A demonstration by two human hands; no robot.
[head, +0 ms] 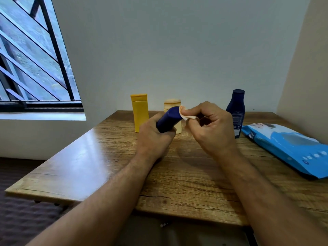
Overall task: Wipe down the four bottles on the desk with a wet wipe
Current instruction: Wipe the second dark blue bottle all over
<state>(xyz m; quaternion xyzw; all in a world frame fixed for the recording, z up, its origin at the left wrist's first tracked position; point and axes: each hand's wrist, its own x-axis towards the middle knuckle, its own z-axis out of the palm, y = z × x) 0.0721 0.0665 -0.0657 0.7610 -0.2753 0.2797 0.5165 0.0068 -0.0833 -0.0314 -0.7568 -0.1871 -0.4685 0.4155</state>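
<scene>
Left hand (154, 133) grips blue bottle (169, 119) tilted — right hand (208, 125) pinches wipe (185, 115) against it.

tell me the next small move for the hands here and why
Probably draw the wet wipe down the side of the blue bottle. The left hand grips the bottle tilted above the desk, and the right hand pinches the wipe against only its upper end, so the body looks unwiped.
</scene>
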